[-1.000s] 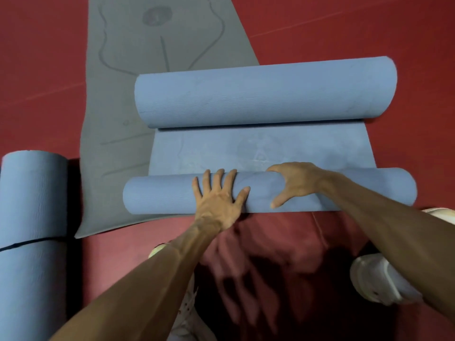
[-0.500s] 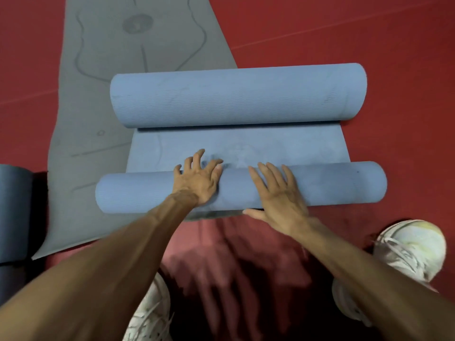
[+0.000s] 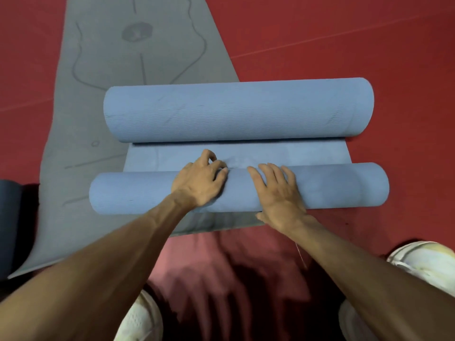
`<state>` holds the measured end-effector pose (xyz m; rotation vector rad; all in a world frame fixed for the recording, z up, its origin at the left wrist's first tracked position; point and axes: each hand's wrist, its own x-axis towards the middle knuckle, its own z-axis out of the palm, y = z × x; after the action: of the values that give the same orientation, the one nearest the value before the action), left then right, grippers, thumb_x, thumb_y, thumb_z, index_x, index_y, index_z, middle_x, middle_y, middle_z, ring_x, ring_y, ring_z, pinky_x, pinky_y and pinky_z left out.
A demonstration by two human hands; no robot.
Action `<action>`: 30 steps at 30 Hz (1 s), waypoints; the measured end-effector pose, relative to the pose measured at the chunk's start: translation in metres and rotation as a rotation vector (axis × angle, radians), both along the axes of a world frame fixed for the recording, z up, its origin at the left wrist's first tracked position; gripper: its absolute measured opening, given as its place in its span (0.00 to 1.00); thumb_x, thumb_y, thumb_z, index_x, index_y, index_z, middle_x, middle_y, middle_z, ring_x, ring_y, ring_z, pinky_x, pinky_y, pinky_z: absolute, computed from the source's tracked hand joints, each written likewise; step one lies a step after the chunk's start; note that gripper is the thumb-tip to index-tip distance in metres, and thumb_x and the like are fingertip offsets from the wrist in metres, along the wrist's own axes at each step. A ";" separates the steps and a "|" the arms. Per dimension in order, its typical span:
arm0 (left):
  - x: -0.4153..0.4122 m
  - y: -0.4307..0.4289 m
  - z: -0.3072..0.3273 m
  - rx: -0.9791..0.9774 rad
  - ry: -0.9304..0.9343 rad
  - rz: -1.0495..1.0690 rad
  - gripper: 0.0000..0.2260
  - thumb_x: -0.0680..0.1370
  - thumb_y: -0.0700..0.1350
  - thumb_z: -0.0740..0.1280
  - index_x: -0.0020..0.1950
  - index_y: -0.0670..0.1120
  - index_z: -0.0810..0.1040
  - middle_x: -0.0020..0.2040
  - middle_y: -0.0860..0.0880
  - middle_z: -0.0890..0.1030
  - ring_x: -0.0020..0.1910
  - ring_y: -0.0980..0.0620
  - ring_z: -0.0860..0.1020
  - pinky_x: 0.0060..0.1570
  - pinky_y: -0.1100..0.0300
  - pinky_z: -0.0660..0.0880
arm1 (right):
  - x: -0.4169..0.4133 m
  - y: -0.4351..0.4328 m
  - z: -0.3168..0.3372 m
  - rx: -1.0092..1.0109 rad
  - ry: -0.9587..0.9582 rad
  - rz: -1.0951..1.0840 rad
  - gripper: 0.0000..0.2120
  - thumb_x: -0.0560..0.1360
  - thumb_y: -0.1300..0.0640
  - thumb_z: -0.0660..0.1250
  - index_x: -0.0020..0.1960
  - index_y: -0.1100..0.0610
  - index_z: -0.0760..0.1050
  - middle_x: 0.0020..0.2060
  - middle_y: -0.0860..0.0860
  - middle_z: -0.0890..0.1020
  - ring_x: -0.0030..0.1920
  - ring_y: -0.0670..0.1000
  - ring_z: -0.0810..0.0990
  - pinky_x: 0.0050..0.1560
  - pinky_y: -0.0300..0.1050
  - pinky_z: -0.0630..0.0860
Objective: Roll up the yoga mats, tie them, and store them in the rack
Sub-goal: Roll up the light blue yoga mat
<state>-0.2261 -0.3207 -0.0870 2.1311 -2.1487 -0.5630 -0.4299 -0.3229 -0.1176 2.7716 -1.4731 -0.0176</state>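
Note:
A blue yoga mat lies across a flat grey mat (image 3: 98,99), rolled from both ends. The thick far roll (image 3: 236,112) and the thinner near roll (image 3: 332,185) are parted by a narrow flat strip (image 3: 307,153). My left hand (image 3: 199,183) sits on top of the near roll near its middle, its fingers curled over the roll's far side. My right hand (image 3: 278,193) lies just to the right of it, pressing flat on the same roll with straight, spread fingers.
The floor (image 3: 344,33) is red. The end of a dark rolled mat (image 3: 9,222) shows at the left edge. My white shoes are at the bottom, one in the middle (image 3: 140,321) and one at the right (image 3: 426,262).
The near roll has turned away from me, and the flat strip between the rolls has narrowed. My left fingers have gone from spread to curled. My right hand stays flat on the roll.

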 end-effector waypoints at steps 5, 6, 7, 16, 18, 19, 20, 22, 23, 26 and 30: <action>-0.015 0.012 -0.003 -0.023 -0.077 0.060 0.20 0.83 0.53 0.47 0.72 0.51 0.67 0.69 0.51 0.70 0.69 0.51 0.66 0.71 0.54 0.54 | 0.009 -0.025 0.018 0.138 0.116 0.004 0.51 0.60 0.47 0.78 0.75 0.53 0.54 0.66 0.53 0.67 0.66 0.54 0.68 0.68 0.52 0.58; -0.015 0.017 -0.003 -0.026 -0.083 0.054 0.21 0.83 0.53 0.48 0.74 0.50 0.64 0.72 0.51 0.68 0.72 0.52 0.62 0.72 0.54 0.50 | 0.010 -0.030 0.021 0.157 0.127 0.021 0.50 0.59 0.47 0.77 0.74 0.53 0.56 0.64 0.52 0.70 0.63 0.53 0.70 0.65 0.52 0.60; -0.014 0.022 -0.004 -0.023 -0.079 0.044 0.21 0.83 0.53 0.48 0.76 0.50 0.61 0.74 0.51 0.64 0.74 0.52 0.58 0.74 0.54 0.47 | 0.010 -0.036 0.025 0.190 0.123 0.037 0.48 0.59 0.47 0.77 0.73 0.53 0.58 0.61 0.51 0.72 0.61 0.53 0.72 0.63 0.51 0.62; -0.010 0.093 0.009 -0.034 -0.221 -0.051 0.26 0.81 0.60 0.39 0.77 0.56 0.56 0.73 0.45 0.66 0.72 0.41 0.63 0.70 0.42 0.48 | -0.006 -0.037 0.047 0.585 0.099 0.028 0.47 0.54 0.45 0.79 0.70 0.48 0.65 0.56 0.48 0.79 0.55 0.52 0.77 0.56 0.47 0.69; -0.014 0.107 0.005 -0.026 -0.248 -0.078 0.25 0.81 0.60 0.39 0.77 0.56 0.55 0.70 0.45 0.70 0.70 0.40 0.68 0.68 0.42 0.51 | -0.012 -0.030 0.048 0.672 0.104 0.039 0.48 0.53 0.44 0.79 0.70 0.46 0.65 0.57 0.46 0.79 0.55 0.50 0.76 0.53 0.43 0.66; -0.016 0.111 0.004 -0.017 -0.253 -0.080 0.25 0.81 0.60 0.39 0.77 0.55 0.55 0.70 0.45 0.70 0.70 0.40 0.68 0.68 0.43 0.51 | -0.014 -0.028 0.049 0.699 0.106 0.039 0.48 0.53 0.44 0.80 0.70 0.45 0.65 0.57 0.45 0.79 0.54 0.49 0.76 0.52 0.42 0.66; -0.020 0.113 0.003 0.000 -0.255 -0.073 0.26 0.81 0.61 0.38 0.77 0.55 0.55 0.70 0.45 0.70 0.70 0.40 0.68 0.68 0.42 0.51 | -0.015 -0.027 0.050 0.709 0.105 0.036 0.47 0.54 0.45 0.80 0.69 0.45 0.65 0.57 0.45 0.79 0.54 0.49 0.76 0.51 0.41 0.67; -0.023 0.113 0.001 0.044 -0.243 -0.053 0.29 0.80 0.62 0.35 0.78 0.54 0.54 0.72 0.44 0.68 0.72 0.39 0.65 0.69 0.42 0.49 | -0.015 -0.027 0.050 0.699 0.105 0.035 0.45 0.54 0.46 0.80 0.68 0.45 0.66 0.58 0.44 0.79 0.54 0.49 0.77 0.52 0.42 0.70; -0.023 0.112 0.000 0.072 -0.235 -0.055 0.31 0.78 0.64 0.32 0.78 0.55 0.50 0.74 0.44 0.65 0.73 0.39 0.62 0.70 0.41 0.46 | -0.014 -0.027 0.050 0.688 0.114 0.039 0.46 0.54 0.45 0.79 0.69 0.45 0.66 0.59 0.45 0.78 0.55 0.49 0.76 0.54 0.43 0.70; -0.018 0.108 -0.011 0.084 -0.270 -0.069 0.32 0.73 0.66 0.25 0.76 0.58 0.37 0.77 0.47 0.57 0.76 0.40 0.54 0.70 0.41 0.40 | -0.011 -0.024 0.043 0.628 0.157 0.064 0.51 0.55 0.43 0.79 0.74 0.49 0.60 0.65 0.48 0.74 0.64 0.51 0.73 0.63 0.50 0.67; -0.019 0.098 -0.012 0.119 -0.274 -0.053 0.33 0.75 0.67 0.28 0.77 0.57 0.46 0.75 0.46 0.63 0.74 0.39 0.61 0.69 0.42 0.46 | -0.018 -0.022 0.031 0.528 0.150 0.119 0.54 0.57 0.38 0.77 0.76 0.50 0.55 0.68 0.49 0.68 0.68 0.51 0.67 0.67 0.51 0.61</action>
<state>-0.2447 -0.2227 -0.0985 2.3416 -2.3729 -0.4338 -0.4482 -0.3448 -0.0869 3.1532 -1.4307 -0.6947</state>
